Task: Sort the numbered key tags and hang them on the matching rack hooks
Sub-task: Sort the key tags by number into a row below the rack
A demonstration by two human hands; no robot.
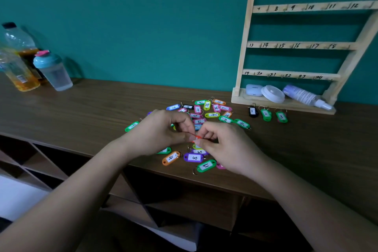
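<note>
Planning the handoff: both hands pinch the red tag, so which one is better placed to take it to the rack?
Likely the right hand: it pinches the red tag, and the rack stands to its side. The left hand would have to reach across the tag pile.

Dim, bluish light, soft shadows behind the bottles [22, 57], wide-angle bending of the rack [306, 45], slight overall softness.

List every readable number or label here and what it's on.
"7" to "24", in order: rails of the pale wooden rack.
"1": black plastic key tag.
"2": green tag beside it.
"3": rightmost green tag.
"4": orange tag.
"8": purple tag.
"19": green tag nearest table edge.
Unreadable: most pile tags; bottle labels; red tag pinched by left hand and right hand.
</note>
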